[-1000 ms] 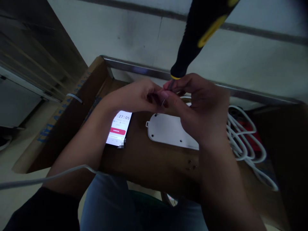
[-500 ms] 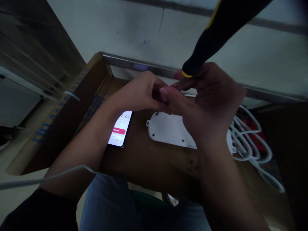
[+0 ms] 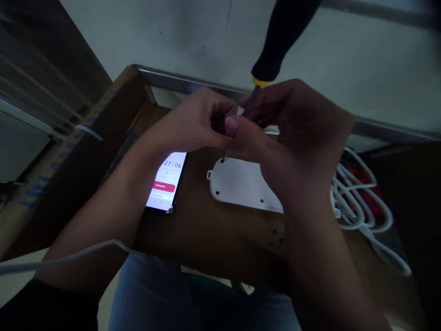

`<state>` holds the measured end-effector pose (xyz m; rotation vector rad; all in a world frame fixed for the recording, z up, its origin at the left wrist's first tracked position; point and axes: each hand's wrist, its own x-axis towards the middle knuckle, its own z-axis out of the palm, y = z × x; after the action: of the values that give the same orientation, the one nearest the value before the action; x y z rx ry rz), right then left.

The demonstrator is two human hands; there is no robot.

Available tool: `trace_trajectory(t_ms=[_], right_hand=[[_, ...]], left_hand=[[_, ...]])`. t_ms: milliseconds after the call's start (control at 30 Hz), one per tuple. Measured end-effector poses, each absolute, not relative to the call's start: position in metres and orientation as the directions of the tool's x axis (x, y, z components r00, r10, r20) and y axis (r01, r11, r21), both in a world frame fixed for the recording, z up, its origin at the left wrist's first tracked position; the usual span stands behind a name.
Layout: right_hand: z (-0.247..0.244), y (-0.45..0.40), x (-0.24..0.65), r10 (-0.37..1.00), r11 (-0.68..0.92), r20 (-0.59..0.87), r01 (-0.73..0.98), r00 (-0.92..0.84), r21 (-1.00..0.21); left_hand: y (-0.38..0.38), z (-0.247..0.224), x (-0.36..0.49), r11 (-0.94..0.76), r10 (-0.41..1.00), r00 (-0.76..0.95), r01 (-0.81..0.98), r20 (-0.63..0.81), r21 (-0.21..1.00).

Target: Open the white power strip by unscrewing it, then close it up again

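My right hand (image 3: 296, 128) pinches the tilted screwdriver (image 3: 254, 94) by its shaft above the white panel (image 3: 241, 184), my left fingertips (image 3: 225, 140) closed beside it, their grip unclear.

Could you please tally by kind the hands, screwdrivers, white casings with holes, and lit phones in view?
Hands: 2 (left hand, right hand)
Screwdriver: 1
White casing: 1
Lit phone: 1
Total: 5

black left sleeve (image 3: 51, 305) | blue denim trousers (image 3: 151, 292) | left hand (image 3: 203, 117) bare | right hand (image 3: 292, 128) bare
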<state>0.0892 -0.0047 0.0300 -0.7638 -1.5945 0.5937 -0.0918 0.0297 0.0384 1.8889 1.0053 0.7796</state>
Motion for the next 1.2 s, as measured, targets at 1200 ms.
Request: trace_trajectory(t_ms=[1200], right_hand=[[0.025, -0.011, 0.092, 0.752, 0.616, 0.655, 0.433, -0.074, -0.658]], left_hand=[[0.034, 0.041, -0.095, -0.226, 0.745, 0.658, 0.406, -0.112, 0.885]])
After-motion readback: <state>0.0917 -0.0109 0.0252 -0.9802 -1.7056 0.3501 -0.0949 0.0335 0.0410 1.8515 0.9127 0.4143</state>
